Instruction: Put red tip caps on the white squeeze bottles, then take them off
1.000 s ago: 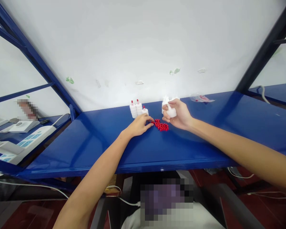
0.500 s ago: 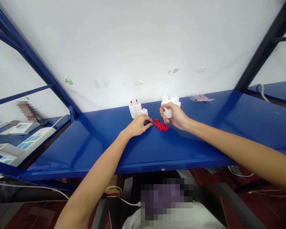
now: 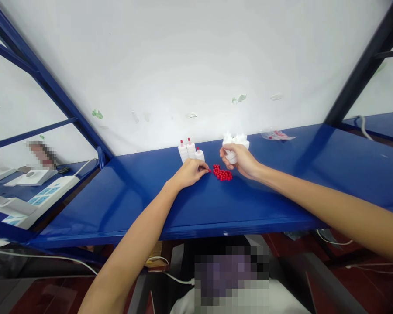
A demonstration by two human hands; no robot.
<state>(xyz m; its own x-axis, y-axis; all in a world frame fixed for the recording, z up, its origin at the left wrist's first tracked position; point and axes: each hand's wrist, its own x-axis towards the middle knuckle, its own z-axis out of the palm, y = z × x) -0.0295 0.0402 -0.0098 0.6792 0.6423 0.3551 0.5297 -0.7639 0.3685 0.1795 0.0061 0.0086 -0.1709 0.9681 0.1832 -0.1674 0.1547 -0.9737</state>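
Between the thumb and fingertips of my left hand (image 3: 190,173) is a small red cap (image 3: 210,171), just left of a cluster of loose red caps (image 3: 223,174) on the blue table. My right hand (image 3: 240,160) is wrapped round a white plastic bottle (image 3: 230,157), right of and above the cluster. Behind my left hand stand three white bottles (image 3: 190,150) with red tips. More white bottles (image 3: 240,139), with no red tips visible, stand upright behind my right hand, which partly hides them.
A clear plastic bag (image 3: 277,134) with some red inside lies at the back right of the blue table (image 3: 124,196). A white wall rises behind. Blue posts (image 3: 62,100) flank the left side, where a white power strip (image 3: 49,196) lies on another surface.
The bottle in my right hand has tilted, so more of its side shows. My left fingers have shifted slightly with the red cap. The view has moved a little.
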